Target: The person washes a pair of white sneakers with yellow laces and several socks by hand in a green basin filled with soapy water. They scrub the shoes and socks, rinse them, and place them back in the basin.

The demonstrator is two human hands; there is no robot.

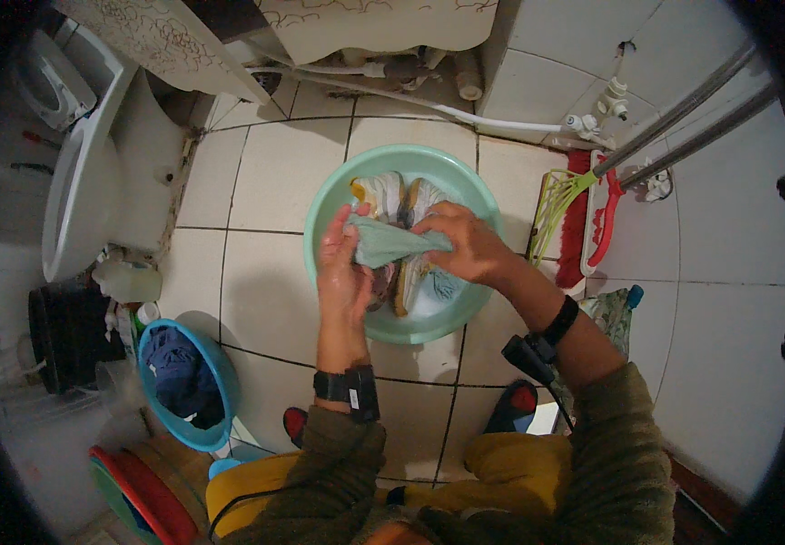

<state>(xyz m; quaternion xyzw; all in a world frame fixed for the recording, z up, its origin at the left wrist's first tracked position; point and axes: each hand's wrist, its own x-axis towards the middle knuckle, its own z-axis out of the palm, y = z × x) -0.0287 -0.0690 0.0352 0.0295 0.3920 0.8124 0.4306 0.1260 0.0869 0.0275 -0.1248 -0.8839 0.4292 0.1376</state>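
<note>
A pale green cloth [389,242], perhaps a sock, is stretched between my two hands above a light green plastic basin [321,184]. Its wider end lies against the thumb and fingers of my left hand [343,266]. My right hand [464,242] pinches the narrower end. Below the cloth, a pair of white and yellow sneakers sits in sudsy water; the left shoe [382,194] and the right shoe [425,194] are partly hidden by the cloth and hands. A bluish-green piece of fabric [443,285] lies in the suds near the right side.
The basin stands on a tiled floor [263,286]. To the left are a toilet [106,197], a plastic jug [130,279] and a blue tub [229,381] holding dark clothes. A red-headed broom [571,225] leans at the right wall. A white hose [460,114] runs behind.
</note>
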